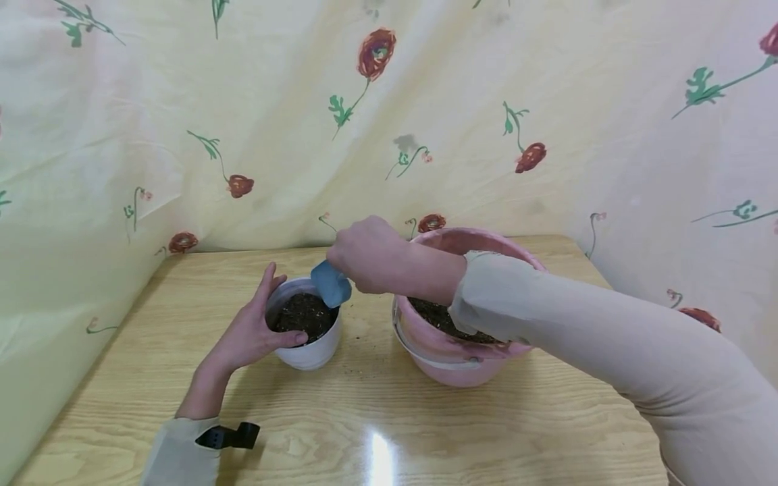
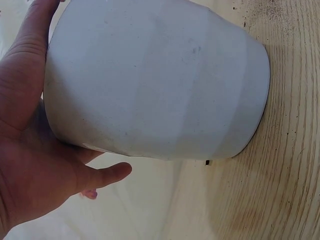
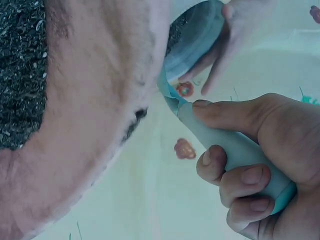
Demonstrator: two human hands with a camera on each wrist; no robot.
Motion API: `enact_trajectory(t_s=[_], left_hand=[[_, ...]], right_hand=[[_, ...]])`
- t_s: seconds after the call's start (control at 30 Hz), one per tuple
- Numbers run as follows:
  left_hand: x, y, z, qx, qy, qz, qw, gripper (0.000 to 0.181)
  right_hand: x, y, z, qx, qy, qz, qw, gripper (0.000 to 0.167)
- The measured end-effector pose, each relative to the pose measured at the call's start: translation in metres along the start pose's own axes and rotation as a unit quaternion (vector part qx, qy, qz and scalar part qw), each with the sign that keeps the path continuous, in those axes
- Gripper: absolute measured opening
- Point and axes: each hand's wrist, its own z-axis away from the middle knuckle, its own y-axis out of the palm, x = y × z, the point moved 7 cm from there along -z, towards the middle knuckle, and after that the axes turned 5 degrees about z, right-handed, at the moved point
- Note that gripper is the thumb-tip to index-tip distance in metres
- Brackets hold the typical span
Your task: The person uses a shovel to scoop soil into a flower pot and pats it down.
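A small white flowerpot [image 1: 311,355], partly filled with dark soil [image 1: 302,316], stands on the left half of the wooden table. My left hand [image 1: 248,332] holds it at the rim, thumb across the near edge and fingers round the far left side. In the left wrist view the pot's ribbed wall [image 2: 160,80] fills the middle. Over the pot's right rim tilts the blue blade of a hand trowel [image 1: 331,283]. My right hand [image 1: 372,255] grips its handle, thumb along the top and fingers wrapped round it, as the right wrist view shows. The blade's contents are hidden.
Right of the pot stands a larger pink bucket [image 1: 446,373] with dark soil inside and a hanging handle; my right forearm crosses above it. Soil crumbs [image 1: 358,371] lie on the table [image 1: 328,432] between them. A flowered cloth [image 1: 292,135] hangs behind.
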Motion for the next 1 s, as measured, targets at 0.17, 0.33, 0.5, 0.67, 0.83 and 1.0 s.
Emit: enact_trajectory(t_s=[0.17, 0.33, 0.5, 0.67, 0.83, 1.0], left_hand=[[-0.001, 0.000, -0.001, 0.001, 0.002, -0.013, 0.9999, 0.126], [-0.007, -0.002, -0.001, 0.000, 0.022, -0.048, 0.9986, 0.127], [-0.020, -0.003, -0.003, -0.005, 0.053, -0.082, 0.9952, 0.127], [-0.034, 0.002, -0.008, -0.004, 0.079, -0.095, 0.9923, 0.128], [-0.046, 0.010, -0.015, 0.001, 0.093, -0.092, 0.9914, 0.130], [-0.063, 0.020, -0.023, 0.013, 0.115, -0.091, 0.9891, 0.129]], right_hand=[[-0.013, -0.003, 0.009, -0.005, 0.013, -0.018, 0.9998, 0.012], [-0.032, -0.006, 0.025, -0.047, 0.016, -0.063, 0.9968, 0.011], [-0.055, -0.008, 0.045, -0.065, 0.030, -0.113, 0.9910, 0.019], [-0.070, -0.007, 0.066, -0.126, 0.026, -0.134, 0.9825, 0.009], [-0.079, -0.008, 0.084, -0.179, 0.016, -0.127, 0.9754, 0.010], [-0.090, -0.009, 0.108, -0.225, 0.030, -0.105, 0.9681, 0.002]])
